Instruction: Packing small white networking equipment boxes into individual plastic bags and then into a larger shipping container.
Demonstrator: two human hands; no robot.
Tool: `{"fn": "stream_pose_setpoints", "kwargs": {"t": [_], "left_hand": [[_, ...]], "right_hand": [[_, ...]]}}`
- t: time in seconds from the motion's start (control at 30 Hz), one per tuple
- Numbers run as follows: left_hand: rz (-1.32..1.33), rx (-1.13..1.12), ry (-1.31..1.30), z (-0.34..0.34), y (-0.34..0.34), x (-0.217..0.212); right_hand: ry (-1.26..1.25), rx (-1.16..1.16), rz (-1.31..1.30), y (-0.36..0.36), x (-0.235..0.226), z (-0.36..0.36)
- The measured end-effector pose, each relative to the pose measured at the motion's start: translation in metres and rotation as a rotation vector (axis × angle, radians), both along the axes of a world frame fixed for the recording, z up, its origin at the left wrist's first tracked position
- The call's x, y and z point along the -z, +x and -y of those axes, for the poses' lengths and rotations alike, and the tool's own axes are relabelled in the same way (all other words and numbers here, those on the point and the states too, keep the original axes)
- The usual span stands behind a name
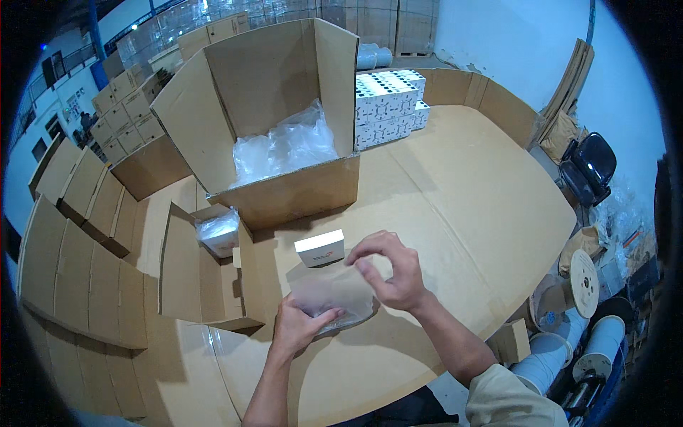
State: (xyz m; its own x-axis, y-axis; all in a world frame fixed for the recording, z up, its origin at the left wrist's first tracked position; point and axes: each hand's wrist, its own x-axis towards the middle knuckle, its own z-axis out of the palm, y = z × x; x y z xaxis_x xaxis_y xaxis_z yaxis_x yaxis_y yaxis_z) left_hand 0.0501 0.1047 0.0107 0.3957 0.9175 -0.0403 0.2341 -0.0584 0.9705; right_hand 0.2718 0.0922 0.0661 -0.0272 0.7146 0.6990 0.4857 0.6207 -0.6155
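Clear plastic bag (333,295) sits stretched between both hands over the cardboard-covered table (455,206): left hand (299,324) grips its lower edge, right hand (395,270) pinches the top, apparently parting the mouth. Small white box (320,248) lies just beyond.

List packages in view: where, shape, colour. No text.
Small box: white, flat, on the table beyond the hands.
Clear bag: held by left hand and right hand.
Big carton: brown, open, plastic inside, table centre-left.
White box stack: right of carton.
Open small carton: brown, left, bagged item inside.
Brown cartons: stacked, far left.
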Motion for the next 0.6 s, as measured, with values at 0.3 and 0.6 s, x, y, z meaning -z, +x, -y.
{"fn": "stream_pose_setpoints", "kwargs": {"t": [0.3,0.6], "left_hand": [[-0.014,-0.014,0.017,-0.001,-0.002,0.008],[0.039,-0.058,-0.044,0.003,0.003,-0.01]], "right_hand": [[-0.117,-0.034,-0.253,0.019,0.018,-0.015],[0.226,0.044,0.401,-0.008,-0.001,0.005]]}}
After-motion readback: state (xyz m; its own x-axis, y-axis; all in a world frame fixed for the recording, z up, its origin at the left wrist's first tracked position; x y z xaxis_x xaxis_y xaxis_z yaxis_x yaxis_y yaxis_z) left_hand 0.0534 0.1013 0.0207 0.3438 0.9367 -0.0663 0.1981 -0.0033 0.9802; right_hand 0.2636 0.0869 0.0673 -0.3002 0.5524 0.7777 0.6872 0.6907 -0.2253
